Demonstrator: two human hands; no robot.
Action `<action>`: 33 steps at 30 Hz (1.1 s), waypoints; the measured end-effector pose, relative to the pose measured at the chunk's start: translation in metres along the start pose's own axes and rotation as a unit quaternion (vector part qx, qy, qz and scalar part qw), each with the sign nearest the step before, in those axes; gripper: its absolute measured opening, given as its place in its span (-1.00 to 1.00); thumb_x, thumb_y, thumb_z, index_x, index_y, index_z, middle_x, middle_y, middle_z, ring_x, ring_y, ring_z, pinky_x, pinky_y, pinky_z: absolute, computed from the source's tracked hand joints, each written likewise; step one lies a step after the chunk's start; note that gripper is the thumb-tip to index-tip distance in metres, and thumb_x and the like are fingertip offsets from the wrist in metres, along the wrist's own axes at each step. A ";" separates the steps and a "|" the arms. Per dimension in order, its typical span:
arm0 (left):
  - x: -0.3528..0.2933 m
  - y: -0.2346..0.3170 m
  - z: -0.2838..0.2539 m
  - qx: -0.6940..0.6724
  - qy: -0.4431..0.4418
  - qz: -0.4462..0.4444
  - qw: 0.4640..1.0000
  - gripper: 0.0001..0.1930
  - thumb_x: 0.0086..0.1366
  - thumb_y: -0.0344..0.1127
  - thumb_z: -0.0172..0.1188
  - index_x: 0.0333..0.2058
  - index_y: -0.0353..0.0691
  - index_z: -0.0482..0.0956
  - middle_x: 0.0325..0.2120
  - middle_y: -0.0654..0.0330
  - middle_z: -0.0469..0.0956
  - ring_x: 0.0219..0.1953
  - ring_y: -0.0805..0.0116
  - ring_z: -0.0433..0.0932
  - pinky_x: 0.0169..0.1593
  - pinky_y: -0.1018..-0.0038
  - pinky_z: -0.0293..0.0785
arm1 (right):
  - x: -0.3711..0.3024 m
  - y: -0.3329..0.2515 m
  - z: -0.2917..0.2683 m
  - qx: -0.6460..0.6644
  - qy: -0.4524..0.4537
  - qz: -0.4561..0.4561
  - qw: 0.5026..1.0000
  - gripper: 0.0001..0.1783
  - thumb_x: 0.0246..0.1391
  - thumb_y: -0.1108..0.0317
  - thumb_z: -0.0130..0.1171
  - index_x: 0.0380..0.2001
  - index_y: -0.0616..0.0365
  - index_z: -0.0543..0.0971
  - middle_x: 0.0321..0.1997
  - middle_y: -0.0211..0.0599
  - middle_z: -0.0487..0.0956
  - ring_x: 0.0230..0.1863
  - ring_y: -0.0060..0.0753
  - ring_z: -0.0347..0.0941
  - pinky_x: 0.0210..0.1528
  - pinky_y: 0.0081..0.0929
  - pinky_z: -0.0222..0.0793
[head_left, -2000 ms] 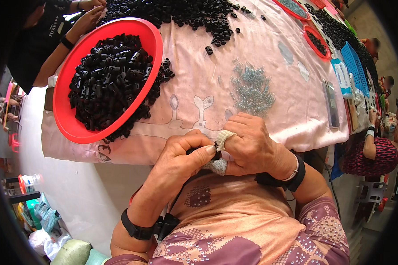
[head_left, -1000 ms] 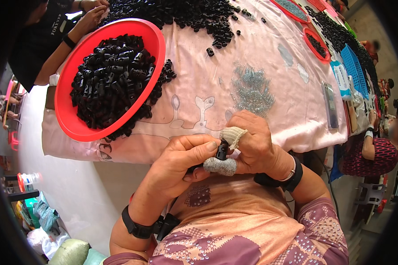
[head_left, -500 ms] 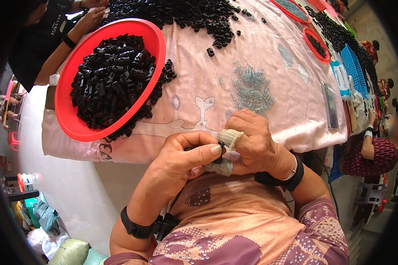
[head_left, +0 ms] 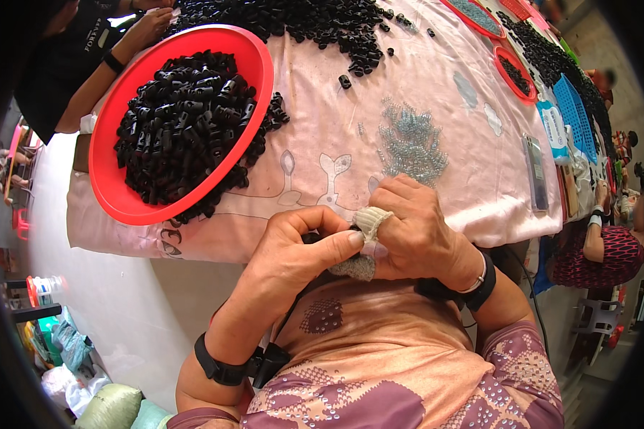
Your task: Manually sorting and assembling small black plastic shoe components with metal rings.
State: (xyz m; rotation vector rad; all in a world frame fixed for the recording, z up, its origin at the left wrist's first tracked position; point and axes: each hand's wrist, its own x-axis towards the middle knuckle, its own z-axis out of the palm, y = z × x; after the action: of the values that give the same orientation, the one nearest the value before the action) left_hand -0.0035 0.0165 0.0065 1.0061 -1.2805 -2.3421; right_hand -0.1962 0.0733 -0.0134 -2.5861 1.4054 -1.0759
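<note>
Both of my hands meet close in front of my body, at the near edge of the cloth-covered table. My left hand (head_left: 297, 247) is closed, with thumb and forefinger pinching a small black plastic part (head_left: 355, 229), mostly hidden by the fingers. My right hand (head_left: 416, 229) is closed against the same part. A cream knitted finger cover (head_left: 372, 220) on it presses there. Below the fingertips shows a grey knitted cover (head_left: 354, 267); which finger wears it I cannot tell. Beyond my right hand lies a loose pile of small metal springs (head_left: 411, 143).
A red basin (head_left: 265, 71) heaped with black plastic cord-lock-like parts (head_left: 186, 129) stands at left. More black parts (head_left: 300, 25) spread along the far side. A co-worker's hand (head_left: 150, 27) is at far left. A phone (head_left: 534, 171) and blue basket (head_left: 574, 114) lie at right.
My hands have drawn slightly tighter together, and less of the black part shows between the fingers. The whole view has shifted a little; the piles and basin look the same.
</note>
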 end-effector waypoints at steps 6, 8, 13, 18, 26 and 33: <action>-0.002 0.002 -0.005 -0.044 -0.046 -0.016 0.998 -0.85 0.33 -0.31 0.21 -0.33 -0.29 0.60 -0.46 0.45 0.47 -0.41 0.74 0.34 -0.35 0.72 0.29 | -0.003 0.004 -0.003 -0.011 0.000 0.015 1.000 -0.61 -0.42 0.10 0.37 -0.62 0.15 0.46 -0.51 -0.30 0.42 -0.47 -0.22 0.42 -0.41 -0.30 0.29; -0.003 0.001 -0.006 -0.037 -0.046 -0.006 0.998 -0.85 0.32 -0.31 0.21 -0.33 -0.29 0.60 -0.47 0.45 0.47 -0.41 0.74 0.34 -0.35 0.73 0.29 | -0.003 0.004 -0.002 -0.008 -0.001 0.012 1.000 -0.60 -0.41 0.09 0.37 -0.61 0.15 0.46 -0.50 -0.30 0.42 -0.46 -0.21 0.42 -0.40 -0.29 0.29; -0.002 0.000 -0.006 -0.003 -0.028 0.008 1.000 -0.85 0.30 -0.32 0.22 -0.38 -0.29 0.59 -0.49 0.46 0.45 -0.41 0.73 0.33 -0.36 0.71 0.26 | -0.003 0.003 -0.001 0.000 -0.012 0.008 1.000 -0.63 -0.37 0.11 0.34 -0.60 0.15 0.47 -0.49 -0.30 0.43 -0.46 -0.22 0.41 -0.40 -0.30 0.29; -0.001 0.000 -0.007 0.052 -0.013 0.009 0.999 -0.85 0.27 -0.34 0.23 -0.44 -0.29 0.58 -0.54 0.47 0.41 -0.44 0.72 0.28 -0.39 0.69 0.21 | -0.002 0.002 -0.001 0.000 -0.030 -0.001 1.000 -0.63 -0.35 0.12 0.34 -0.63 0.14 0.44 -0.51 -0.32 0.40 -0.46 -0.23 0.40 -0.40 -0.31 0.28; -0.002 -0.001 -0.008 0.014 -0.038 -0.003 0.999 -0.85 0.26 -0.33 0.25 -0.45 -0.25 0.57 -0.56 0.48 0.40 -0.49 0.74 0.26 -0.45 0.70 0.17 | -0.004 0.003 0.007 0.073 0.002 0.014 0.997 -0.59 -0.45 0.16 0.40 -0.70 0.12 0.36 -0.60 -0.31 0.34 -0.57 -0.19 0.36 -0.50 -0.28 0.23; -0.002 -0.001 -0.009 0.020 -0.059 -0.020 0.998 -0.86 0.26 -0.31 0.25 -0.46 -0.20 0.58 -0.61 0.50 0.39 -0.57 0.77 0.23 -0.53 0.71 0.09 | -0.001 -0.002 0.005 0.109 0.011 0.034 0.993 -0.59 -0.48 0.24 0.40 -0.71 0.11 0.32 -0.62 -0.30 0.31 -0.63 -0.15 0.31 -0.58 -0.24 0.17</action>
State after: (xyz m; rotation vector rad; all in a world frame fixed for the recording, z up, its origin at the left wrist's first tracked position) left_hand 0.0045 0.0122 0.0032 0.9245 -1.3680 -2.4481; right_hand -0.1926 0.0738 -0.0173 -2.3664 1.2885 -1.1786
